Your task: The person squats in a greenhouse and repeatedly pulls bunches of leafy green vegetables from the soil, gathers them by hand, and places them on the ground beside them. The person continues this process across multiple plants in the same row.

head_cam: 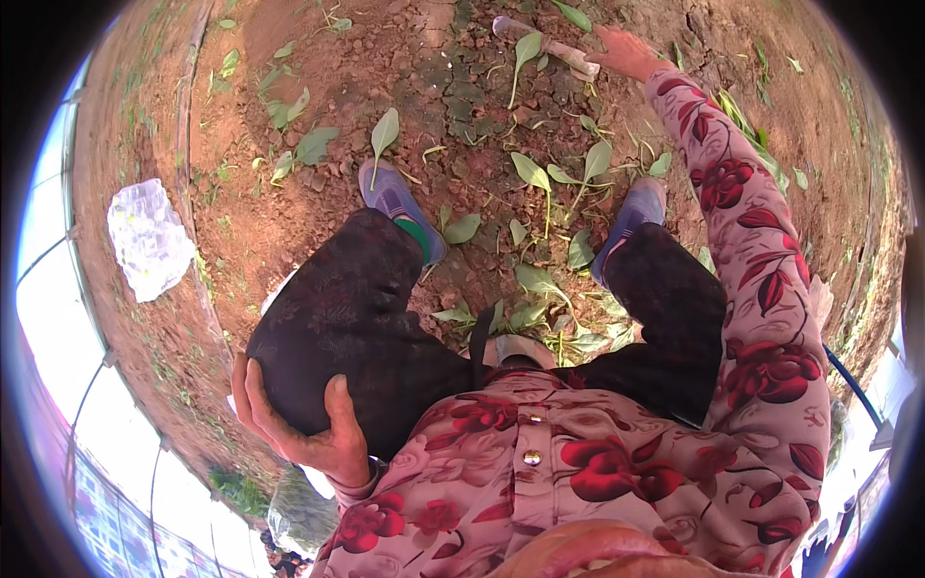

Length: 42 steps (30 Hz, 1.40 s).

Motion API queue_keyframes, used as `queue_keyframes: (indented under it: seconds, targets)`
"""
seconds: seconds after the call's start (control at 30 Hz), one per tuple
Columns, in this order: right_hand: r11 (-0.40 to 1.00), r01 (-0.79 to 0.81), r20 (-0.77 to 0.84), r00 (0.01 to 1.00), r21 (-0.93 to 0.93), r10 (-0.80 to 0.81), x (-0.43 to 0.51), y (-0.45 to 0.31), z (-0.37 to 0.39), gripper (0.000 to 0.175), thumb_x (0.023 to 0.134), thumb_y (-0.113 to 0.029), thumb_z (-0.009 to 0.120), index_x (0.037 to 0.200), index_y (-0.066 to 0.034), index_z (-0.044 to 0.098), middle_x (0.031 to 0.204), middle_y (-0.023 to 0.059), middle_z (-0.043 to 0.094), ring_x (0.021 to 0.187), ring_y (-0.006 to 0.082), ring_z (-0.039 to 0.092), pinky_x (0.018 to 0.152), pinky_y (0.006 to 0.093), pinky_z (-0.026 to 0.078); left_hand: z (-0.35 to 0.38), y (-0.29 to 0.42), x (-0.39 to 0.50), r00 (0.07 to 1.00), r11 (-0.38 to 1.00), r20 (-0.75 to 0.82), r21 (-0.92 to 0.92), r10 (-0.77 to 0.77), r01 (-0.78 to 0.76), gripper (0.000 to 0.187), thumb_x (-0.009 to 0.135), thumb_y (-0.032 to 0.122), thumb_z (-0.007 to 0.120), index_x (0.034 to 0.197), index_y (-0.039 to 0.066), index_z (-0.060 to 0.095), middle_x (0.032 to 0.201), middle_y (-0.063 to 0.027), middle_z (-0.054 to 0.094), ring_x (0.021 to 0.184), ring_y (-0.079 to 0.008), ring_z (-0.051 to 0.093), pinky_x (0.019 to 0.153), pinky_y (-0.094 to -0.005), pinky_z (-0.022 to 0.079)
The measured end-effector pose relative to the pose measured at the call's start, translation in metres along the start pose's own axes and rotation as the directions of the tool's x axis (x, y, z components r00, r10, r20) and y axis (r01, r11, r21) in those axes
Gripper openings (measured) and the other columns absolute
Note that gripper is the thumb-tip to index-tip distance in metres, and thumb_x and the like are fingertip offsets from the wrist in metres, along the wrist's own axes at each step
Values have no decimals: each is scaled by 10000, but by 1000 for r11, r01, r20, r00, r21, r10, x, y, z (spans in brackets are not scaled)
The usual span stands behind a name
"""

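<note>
My left hand [311,433] rests on my left knee in dark trousers [347,318], thumb and fingers apart, holding nothing. My right hand [627,55] reaches far forward, low over the soil at the upper right. Its fingers are close to a green leaf [573,14] and to one end of a long pale object [571,56], perhaps a tool with a wrapped handle. Whether the fingers grip either one is not clear. Another loose leaf [527,49] lies across that object. More cut leaves [531,172] with stems lie between my shoes.
Reddish, cracked soil [462,94] surrounds my feet. Leaves and stems are heaped [571,332] close before me. A bunch of greens [748,134] lies partly behind my right arm. Crumpled clear plastic [150,240] lies at left, beside a thin line [186,130] along the ground.
</note>
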State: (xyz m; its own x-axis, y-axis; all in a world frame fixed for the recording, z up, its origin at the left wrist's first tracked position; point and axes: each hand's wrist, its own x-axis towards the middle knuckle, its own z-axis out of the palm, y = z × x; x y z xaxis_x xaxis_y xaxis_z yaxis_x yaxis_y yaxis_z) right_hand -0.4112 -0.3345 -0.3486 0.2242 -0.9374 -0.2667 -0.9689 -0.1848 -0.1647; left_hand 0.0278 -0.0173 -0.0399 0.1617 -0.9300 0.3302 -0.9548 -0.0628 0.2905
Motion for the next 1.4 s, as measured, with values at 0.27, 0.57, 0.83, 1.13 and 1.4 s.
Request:
queue_keyframes:
  seconds: [0.27, 0.57, 0.83, 1.13, 1.4]
  targets:
    - [932, -362, -14, 932, 8, 362, 10, -50, 53, 510, 801, -377, 653, 1256, -168, 555, 1250, 189, 523, 1176, 373, 516, 935, 485, 449, -3, -9, 9, 1000, 995, 20, 100, -3, 1, 717, 787, 434, 728, 1299, -11, 493, 1328, -225, 464, 1218, -376, 456, 1009, -509, 358]
    - [984, -148, 374, 911, -95, 173, -128, -39, -118, 362, 664, -299, 688, 935, -62, 732, 933, 171, 700, 915, 323, 676, 760, 428, 535, 42, 45, -11, 537, 780, 584, -566, 609, -269, 396, 872, 213, 619, 1211, 15, 573, 1216, -170, 578, 1216, -373, 485, 1056, -567, 309]
    - [934, -352, 165, 927, 62, 338, -445, 19, -83, 346, 852, -370, 564, 969, -72, 695, 933, 160, 695, 883, 325, 671, 741, 446, 532, 103, -5, -107, 5, 445, 529, -707, 848, -550, 349, 887, 376, 579, 913, 54, 709, 859, -140, 691, 1013, -277, 636, 1110, -583, 193]
    - [619, -781, 448, 527, -79, 722, -625, -45, 17, 529, 723, -528, 662, 1077, -135, 693, 1061, 182, 673, 1025, 343, 634, 871, 435, 493, -94, 37, -55, 397, 668, 623, -282, 673, -689, 285, 828, 234, 667, 653, 61, 524, 602, -92, 582, 588, -291, 603, 608, -408, 472]
    - [630, -776, 284, 598, -31, 750, -624, -69, 43, 380, 818, -370, 538, 1037, -108, 705, 1056, 192, 675, 1018, 373, 638, 854, 454, 504, -113, 3, -77, 363, 618, 749, -77, 554, -783, 141, 814, 126, 637, 930, 69, 581, 811, -106, 561, 711, -314, 618, 572, -422, 473]
